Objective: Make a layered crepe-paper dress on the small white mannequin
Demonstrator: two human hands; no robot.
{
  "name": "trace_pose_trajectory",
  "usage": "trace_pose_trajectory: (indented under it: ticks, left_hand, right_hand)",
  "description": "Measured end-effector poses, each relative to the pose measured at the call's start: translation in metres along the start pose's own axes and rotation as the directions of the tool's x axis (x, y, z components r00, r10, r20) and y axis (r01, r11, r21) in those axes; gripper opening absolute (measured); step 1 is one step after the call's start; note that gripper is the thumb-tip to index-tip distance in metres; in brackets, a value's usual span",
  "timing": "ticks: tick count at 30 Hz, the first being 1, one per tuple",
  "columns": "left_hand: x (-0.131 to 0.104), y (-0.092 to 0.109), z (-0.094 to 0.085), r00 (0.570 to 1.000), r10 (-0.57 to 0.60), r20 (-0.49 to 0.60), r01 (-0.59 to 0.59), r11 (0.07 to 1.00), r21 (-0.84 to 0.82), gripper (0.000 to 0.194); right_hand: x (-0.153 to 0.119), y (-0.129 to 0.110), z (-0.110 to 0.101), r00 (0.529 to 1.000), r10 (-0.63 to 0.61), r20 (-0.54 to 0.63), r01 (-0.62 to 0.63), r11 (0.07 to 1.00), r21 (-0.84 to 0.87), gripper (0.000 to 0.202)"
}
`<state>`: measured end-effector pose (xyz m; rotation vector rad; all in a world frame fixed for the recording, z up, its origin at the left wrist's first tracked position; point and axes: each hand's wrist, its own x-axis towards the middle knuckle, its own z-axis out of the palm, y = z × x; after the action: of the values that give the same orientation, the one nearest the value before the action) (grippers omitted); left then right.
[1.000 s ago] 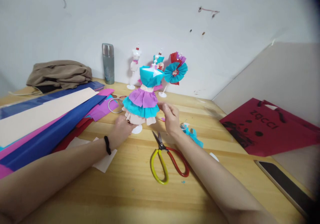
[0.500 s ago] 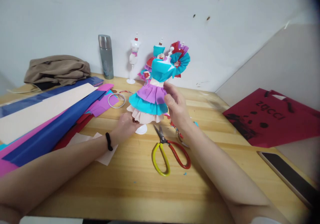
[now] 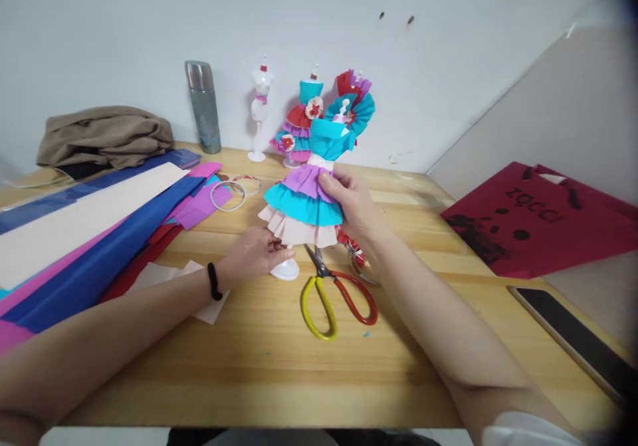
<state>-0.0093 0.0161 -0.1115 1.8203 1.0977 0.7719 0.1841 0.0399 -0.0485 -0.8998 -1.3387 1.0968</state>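
Observation:
A small mannequin wears a paper dress (image 3: 304,203) with a teal top, a white waistband and purple, teal and pale pink ruffles. It leans to the right above the wooden table. My right hand (image 3: 351,200) grips the dress at its waist and purple ruffle, thumb in front. Low on the left, my left hand (image 3: 256,252) closes its fingers on the stand (image 3: 285,270) just under the pale pink hem. Scissors (image 3: 323,272) with yellow and red handles lie partly open in front of the dress.
Behind stand a bare white mannequin (image 3: 260,100), dressed mannequins (image 3: 310,94) and a bottle (image 3: 203,107). Paper sheets (image 3: 100,253), rings (image 3: 228,195) and a brown cloth (image 3: 104,137) lie left. A red bag (image 3: 538,220) and a phone (image 3: 568,339) are at right.
The dressed mannequin has tilted and turned slightly, with its base shifted a little nearer. My right thumb has moved up toward the waist, and my left fingers now show at the stand.

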Motion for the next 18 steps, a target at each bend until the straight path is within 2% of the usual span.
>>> trace_pose_trajectory:
  ticks: [3, 7, 10, 12, 15, 18]
  left_hand:
    - [-0.001, -0.002, 0.0, 0.992, 0.063, 0.11, -0.057, 0.997, -0.055, 0.018]
    - [-0.001, 0.003, -0.005, 0.99, 0.01, 0.138, 0.012, 0.987, -0.159, 0.026]
    - [-0.001, 0.006, -0.01, 0.969, 0.048, 0.242, 0.031, 0.95, -0.31, 0.034]
    - [-0.001, 0.007, -0.012, 0.954, 0.066, 0.293, 0.043, 0.936, -0.35, 0.037]
    - [-0.002, 0.007, -0.012, 0.952, 0.047, 0.303, 0.057, 0.943, -0.327, 0.039]
    - [-0.001, 0.007, -0.011, 0.955, 0.03, 0.296, 0.081, 0.931, -0.355, 0.042]
  right_hand:
    - [0.001, -0.002, 0.0, 1.0, 0.02, -0.001, -0.02, 1.0, 0.021, 0.052]
    - [0.003, -0.006, -0.004, 1.0, 0.002, 0.02, -0.002, 1.0, 0.008, 0.056]
    - [0.005, -0.007, -0.008, 0.998, -0.066, 0.015, 0.066, 0.998, -0.023, 0.066]
    - [0.006, -0.006, -0.009, 0.995, -0.104, 0.003, 0.104, 0.994, -0.044, 0.075]
    - [0.008, -0.002, -0.01, 0.992, -0.127, 0.029, 0.128, 0.99, -0.053, 0.079]
    - [0.01, 0.002, -0.011, 0.993, -0.106, 0.055, 0.108, 0.994, -0.033, 0.075]
